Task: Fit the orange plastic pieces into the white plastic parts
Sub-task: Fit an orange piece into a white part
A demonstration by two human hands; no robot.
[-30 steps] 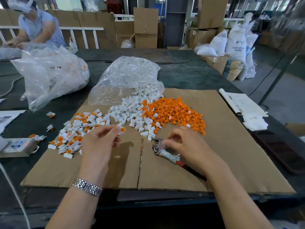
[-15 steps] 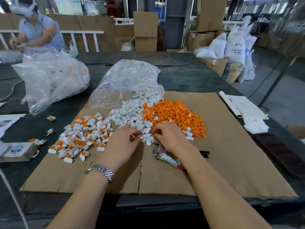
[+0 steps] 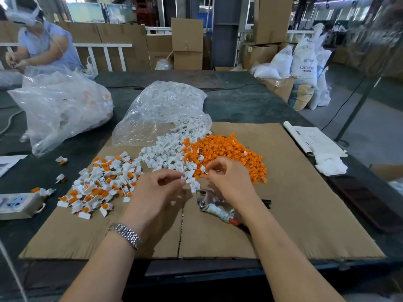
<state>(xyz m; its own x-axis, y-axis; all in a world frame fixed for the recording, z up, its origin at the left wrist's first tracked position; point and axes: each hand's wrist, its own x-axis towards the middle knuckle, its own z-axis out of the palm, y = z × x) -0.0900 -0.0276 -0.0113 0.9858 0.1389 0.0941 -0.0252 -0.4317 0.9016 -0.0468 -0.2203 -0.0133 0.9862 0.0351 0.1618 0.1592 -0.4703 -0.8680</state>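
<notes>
Loose orange pieces (image 3: 231,152) lie heaped on the cardboard sheet (image 3: 305,214), right beside a heap of white parts (image 3: 165,152). Fitted white-and-orange parts (image 3: 102,184) are spread out to the left. My left hand (image 3: 157,190) hovers over the near edge of the white heap and pinches a white part (image 3: 188,179) between thumb and fingertips. My right hand (image 3: 230,177) is just to its right, over the orange heap's near edge, pinching a small white-looking piece (image 3: 203,169). The two hands are close together but apart.
Pliers (image 3: 214,207) with a wrapped handle lie under my right wrist. A clear bag (image 3: 161,105) spills white parts; a bigger bag (image 3: 61,105) sits left. A power strip (image 3: 17,203), rolled papers (image 3: 309,138), a white cloth (image 3: 329,165) and another person (image 3: 43,42) surround the sheet.
My right hand left the pliers and my left hand left the fitted pile. Both reached into the loose heaps and now hold small pieces raised between them.
</notes>
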